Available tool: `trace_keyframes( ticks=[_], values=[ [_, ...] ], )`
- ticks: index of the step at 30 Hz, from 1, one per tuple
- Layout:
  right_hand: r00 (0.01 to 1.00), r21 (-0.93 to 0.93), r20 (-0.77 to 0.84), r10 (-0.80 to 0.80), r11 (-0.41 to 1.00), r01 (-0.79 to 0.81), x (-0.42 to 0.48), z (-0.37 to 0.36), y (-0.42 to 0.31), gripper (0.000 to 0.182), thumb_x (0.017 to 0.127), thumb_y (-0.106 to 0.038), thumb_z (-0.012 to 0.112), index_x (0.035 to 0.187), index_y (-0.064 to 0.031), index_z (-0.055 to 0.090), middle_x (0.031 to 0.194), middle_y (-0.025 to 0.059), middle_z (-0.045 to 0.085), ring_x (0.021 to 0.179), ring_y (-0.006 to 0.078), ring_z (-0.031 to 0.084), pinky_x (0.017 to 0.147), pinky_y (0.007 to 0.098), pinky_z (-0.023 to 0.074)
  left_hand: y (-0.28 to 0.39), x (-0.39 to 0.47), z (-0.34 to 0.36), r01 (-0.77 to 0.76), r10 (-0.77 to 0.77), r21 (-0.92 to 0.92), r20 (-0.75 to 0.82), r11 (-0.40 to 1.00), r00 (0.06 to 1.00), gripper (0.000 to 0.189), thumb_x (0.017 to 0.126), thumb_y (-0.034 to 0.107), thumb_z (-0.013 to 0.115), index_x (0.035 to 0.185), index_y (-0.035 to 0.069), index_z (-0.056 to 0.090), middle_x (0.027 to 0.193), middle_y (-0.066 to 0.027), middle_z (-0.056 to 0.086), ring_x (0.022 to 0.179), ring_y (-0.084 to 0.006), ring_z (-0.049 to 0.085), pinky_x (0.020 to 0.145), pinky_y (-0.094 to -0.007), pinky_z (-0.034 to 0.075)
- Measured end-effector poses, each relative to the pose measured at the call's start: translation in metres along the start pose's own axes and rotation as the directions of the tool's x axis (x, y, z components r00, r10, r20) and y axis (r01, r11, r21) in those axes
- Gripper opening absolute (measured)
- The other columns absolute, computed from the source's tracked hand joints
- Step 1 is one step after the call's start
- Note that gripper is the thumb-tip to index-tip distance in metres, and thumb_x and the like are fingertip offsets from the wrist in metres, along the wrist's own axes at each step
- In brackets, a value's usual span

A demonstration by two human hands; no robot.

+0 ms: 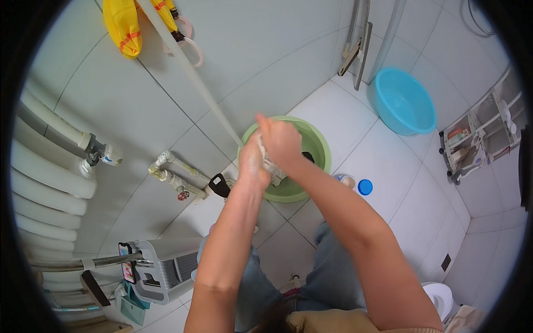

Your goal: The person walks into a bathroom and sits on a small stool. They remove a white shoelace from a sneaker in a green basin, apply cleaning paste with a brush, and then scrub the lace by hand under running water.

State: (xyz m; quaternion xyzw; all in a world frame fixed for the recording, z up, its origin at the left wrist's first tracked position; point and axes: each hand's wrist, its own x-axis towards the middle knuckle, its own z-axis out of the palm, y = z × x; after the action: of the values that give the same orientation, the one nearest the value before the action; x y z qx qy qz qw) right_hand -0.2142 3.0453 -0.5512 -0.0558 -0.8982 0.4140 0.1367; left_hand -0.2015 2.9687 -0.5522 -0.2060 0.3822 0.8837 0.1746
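Observation:
My left hand [252,162] and my right hand [282,139] are pressed together over a green plastic basin [322,145] on the tiled floor. Between them is a wet, whitish cloth [266,155], with both hands closed on it. Part of the cloth hangs below my left hand, above the basin. Something dark lies inside the basin, partly behind my right wrist; what it is cannot be told. A pale corrugated hose [195,77] runs down from the upper left to the basin's rim.
A blue basin [406,104] stands by the far wall. Right of the green basin are an open container [346,181] and a blue lid [365,187]. Pipes with a red valve [183,195] are at the left wall. A wheeled rack [479,125] stands right.

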Motion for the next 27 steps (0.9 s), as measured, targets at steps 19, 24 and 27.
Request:
trace_keyframes(
  ticks=[19, 24, 27],
  values=[
    [0.992, 0.78, -0.077, -0.104, 0.613, 0.125, 0.001, 0.063, 0.026, 0.046, 0.093, -0.03, 0.049, 0.123, 0.0039, 0.054, 0.13, 0.0253, 0.052, 0.124, 0.0364, 0.047, 0.103, 0.0405, 0.0364, -0.003, -0.023, 0.014, -0.122, 0.137, -0.148, 0.101, 0.981, 0.985, 0.03, 0.097, 0.026, 0.045, 0.122, 0.009, 0.053, 0.116, -0.0054, 0.057, 0.108, -0.0201, 0.053, 0.095, -0.0356, 0.043],
    [0.986, 0.559, 0.16, -0.045, 0.828, -0.053, 0.001, 0.04, 0.011, 0.051, 0.096, -0.035, 0.046, 0.13, 0.0026, 0.049, 0.133, 0.0247, 0.049, 0.124, 0.0329, 0.046, 0.103, 0.04, 0.0362, 0.007, -0.003, -0.02, -0.151, 0.205, -0.187, 0.317, 0.971, 0.926, 0.044, 0.1, 0.033, 0.035, 0.136, 0.01, 0.044, 0.134, -0.0074, 0.049, 0.123, -0.0209, 0.045, 0.103, -0.0343, 0.036],
    [0.995, 0.588, 0.096, 0.04, 0.804, -0.089, 0.018, 0.021, 0.023, 0.052, 0.095, -0.034, 0.046, 0.131, 0.0032, 0.047, 0.133, 0.0254, 0.049, 0.124, 0.0348, 0.046, 0.102, 0.0408, 0.036, -0.005, -0.015, 0.005, -0.226, 0.221, -0.009, 0.246, 0.974, 0.944, 0.045, 0.099, 0.034, 0.036, 0.138, 0.01, 0.043, 0.136, -0.0059, 0.049, 0.125, -0.0212, 0.044, 0.106, -0.0361, 0.033]
  ],
)
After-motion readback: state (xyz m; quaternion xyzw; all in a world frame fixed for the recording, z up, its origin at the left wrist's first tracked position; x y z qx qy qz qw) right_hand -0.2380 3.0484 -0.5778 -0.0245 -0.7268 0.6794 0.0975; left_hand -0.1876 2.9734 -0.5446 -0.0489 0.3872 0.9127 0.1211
